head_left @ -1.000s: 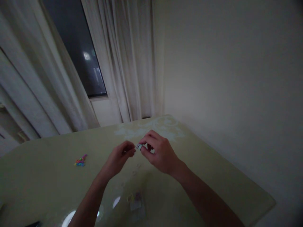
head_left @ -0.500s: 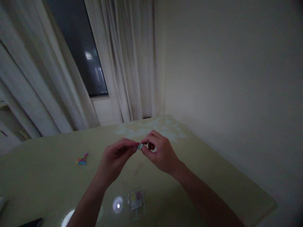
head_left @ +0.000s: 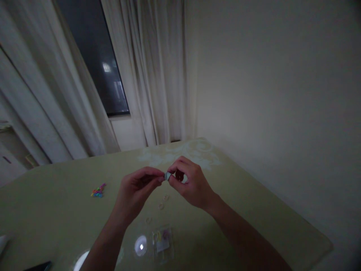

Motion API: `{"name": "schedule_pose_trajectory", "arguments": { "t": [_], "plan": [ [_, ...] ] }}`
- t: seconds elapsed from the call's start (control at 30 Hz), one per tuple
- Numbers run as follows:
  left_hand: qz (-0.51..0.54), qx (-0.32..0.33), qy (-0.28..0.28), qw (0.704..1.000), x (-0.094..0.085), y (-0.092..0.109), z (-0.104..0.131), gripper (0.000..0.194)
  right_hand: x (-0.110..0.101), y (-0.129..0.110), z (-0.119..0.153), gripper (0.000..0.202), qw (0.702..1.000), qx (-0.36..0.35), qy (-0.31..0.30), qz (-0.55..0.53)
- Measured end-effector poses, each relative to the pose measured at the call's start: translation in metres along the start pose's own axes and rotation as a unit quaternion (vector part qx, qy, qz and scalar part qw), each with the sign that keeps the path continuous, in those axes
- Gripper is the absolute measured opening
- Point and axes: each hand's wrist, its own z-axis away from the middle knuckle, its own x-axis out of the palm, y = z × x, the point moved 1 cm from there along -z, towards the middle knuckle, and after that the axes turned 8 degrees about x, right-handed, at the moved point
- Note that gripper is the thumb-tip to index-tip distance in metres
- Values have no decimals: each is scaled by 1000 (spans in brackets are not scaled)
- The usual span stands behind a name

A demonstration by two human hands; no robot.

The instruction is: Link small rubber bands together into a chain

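Above the middle of the table, my left hand (head_left: pixel 134 190) and my right hand (head_left: pixel 191 184) meet at the fingertips. Between them is a small pale, banded piece (head_left: pixel 167 176), curved like a ring or short roll; its exact kind is too small to tell. My right thumb and index finger pinch it from the right. The left thumb and fingertips press together at its left end. Below the hands, several small pale rings (head_left: pixel 161 206) lie on the table. Nearer to me sits a clear plastic box (head_left: pixel 163 246) with yellow and purple bits inside.
The table (head_left: pixel 56 218) has a pale green cover. A small heap of bright coloured pieces (head_left: pixel 98 191) lies to the left. A dark flat object (head_left: pixel 39 266) is at the lower left edge. Light reflects off the tabletop near the box. A wall (head_left: pixel 276 113) borders the right side.
My left fingertips have shifted very slightly left and down, and a bit more of the pale piece shows. Both hands otherwise keep their place.
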Motion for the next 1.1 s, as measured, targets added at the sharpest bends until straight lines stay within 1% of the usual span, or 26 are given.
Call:
{"name": "schedule_pose_trajectory", "arguments": {
  "t": [0.17,0.3,0.4,0.7,0.93,1.1],
  "plan": [
    [-19,17,-16,1000,2,5,2,6,-1,1,0,8,1000,-6,4,8],
    [-38,14,4,999,5,5,2,5,-3,0,0,9,1000,-6,-5,25],
    [-39,16,13,999,6,4,3,6,-4,-2,0,9,999,-11,1,37],
    [-45,57,-10,997,6,2,6,9,-3,-2,1,11,999,-13,4,45],
    [-21,53,-18,998,8,3,5,11,-5,-4,0,9,999,-14,12,51],
    [-19,39,-8,999,11,5,5,11,-5,-3,0,9,998,-17,27,52]
  ]
}}
